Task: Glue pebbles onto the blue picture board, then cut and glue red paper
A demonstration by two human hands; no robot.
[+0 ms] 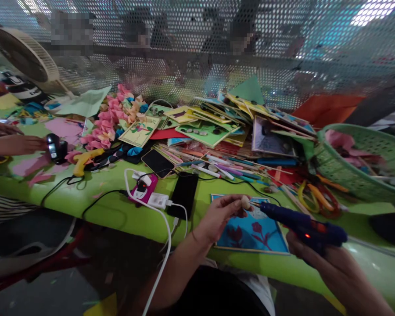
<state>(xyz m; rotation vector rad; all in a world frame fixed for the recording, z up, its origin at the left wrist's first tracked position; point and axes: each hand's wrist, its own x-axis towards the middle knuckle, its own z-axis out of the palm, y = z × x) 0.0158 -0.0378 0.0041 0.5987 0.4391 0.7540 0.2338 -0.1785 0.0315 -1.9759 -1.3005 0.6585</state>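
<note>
My left hand point(221, 216) pinches a small pale stone point(246, 202) between thumb and fingertips, above a blue picture card point(250, 230) with red flower shapes. My right hand point(319, 252) grips a dark blue hot glue gun point(299, 221) with a small red light. The gun's nozzle points left and touches the stone. The card lies flat on the green table point(125, 215) near its front edge.
Two black phones point(184, 193), a pink charger and white cables lie left of the card. Behind are stacked picture cards point(213, 127), pens, paper flowers point(108, 123), scissors point(311, 193) and a green basket point(365, 162). Another person's hand point(16, 142) rests at far left, near a yellow glue gun point(85, 160).
</note>
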